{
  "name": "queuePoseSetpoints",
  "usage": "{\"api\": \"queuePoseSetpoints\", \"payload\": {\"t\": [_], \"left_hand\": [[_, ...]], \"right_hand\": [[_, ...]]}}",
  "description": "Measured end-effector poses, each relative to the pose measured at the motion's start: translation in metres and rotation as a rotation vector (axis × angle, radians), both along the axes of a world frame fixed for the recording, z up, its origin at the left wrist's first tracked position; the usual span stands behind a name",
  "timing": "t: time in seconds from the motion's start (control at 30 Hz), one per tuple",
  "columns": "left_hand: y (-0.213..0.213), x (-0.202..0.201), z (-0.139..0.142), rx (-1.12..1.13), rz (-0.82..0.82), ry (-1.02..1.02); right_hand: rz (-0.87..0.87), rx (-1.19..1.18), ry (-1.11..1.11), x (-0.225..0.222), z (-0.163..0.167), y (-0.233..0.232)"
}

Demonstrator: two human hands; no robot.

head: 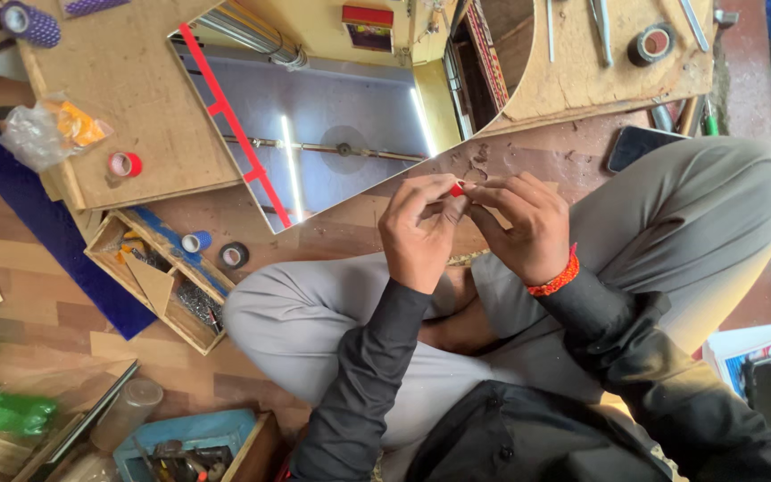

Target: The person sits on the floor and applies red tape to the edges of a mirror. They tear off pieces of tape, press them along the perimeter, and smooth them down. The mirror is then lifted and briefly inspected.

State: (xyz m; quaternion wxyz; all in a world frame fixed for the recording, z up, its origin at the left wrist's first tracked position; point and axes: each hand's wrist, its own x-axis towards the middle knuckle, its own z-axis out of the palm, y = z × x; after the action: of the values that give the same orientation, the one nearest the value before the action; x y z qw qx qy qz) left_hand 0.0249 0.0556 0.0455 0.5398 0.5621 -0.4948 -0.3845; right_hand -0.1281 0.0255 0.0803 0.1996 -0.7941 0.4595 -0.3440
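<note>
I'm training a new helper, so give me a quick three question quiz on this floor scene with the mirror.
1. True or false: both hands, the left hand and the right hand, pinch one small red piece.
2. What colour is the tape strip across the curved-edged mirror?
3. The red tape roll lies on: A) wooden board B) dark phone C) grey trousers.

Key: 1 true; 2 red; 3 A.

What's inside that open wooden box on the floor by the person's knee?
The wooden box holds a blue tape roll, a heap of small metal hardware and a triangular wooden divider. Anything beneath them is hidden.
</note>
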Motion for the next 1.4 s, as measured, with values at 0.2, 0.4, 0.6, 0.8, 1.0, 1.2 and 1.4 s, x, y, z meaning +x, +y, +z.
{"api": "queuePoseSetpoints", "payload": {"t": [0.2,0.4,0.6,0.8,1.0,1.2,1.4], "left_hand": [[-0.004,0.002,-0.019,0.086,-0.076,0.402],[-0.001,0.008,-0.009,0.331,-0.135,0.576],[0.010,-0.002,0.027,0.142,-0.021,0.227],[0.015,-0.006,0.046,0.090,0.047,0.040],[0.013,0.005,0.050,0.100,0.008,0.019],[0.011,0.020,0.054,0.129,-0.084,-0.063],[0.004,0.029,0.048,0.258,-0.160,-0.005]], "right_hand": [[0.007,-0.024,-0.033,0.000,0.002,-0.002],[-0.032,0.002,-0.149,-0.002,0.004,-0.002],[-0.058,-0.117,-0.126,0.002,0.001,0.005],[-0.034,-0.258,-0.086,-0.001,0.002,0.008],[-0.010,-0.295,-0.069,0.002,0.002,0.009],[0.027,-0.288,-0.057,0.003,0.003,0.009],[0.079,-0.337,-0.036,0.004,0.003,0.010]]}}
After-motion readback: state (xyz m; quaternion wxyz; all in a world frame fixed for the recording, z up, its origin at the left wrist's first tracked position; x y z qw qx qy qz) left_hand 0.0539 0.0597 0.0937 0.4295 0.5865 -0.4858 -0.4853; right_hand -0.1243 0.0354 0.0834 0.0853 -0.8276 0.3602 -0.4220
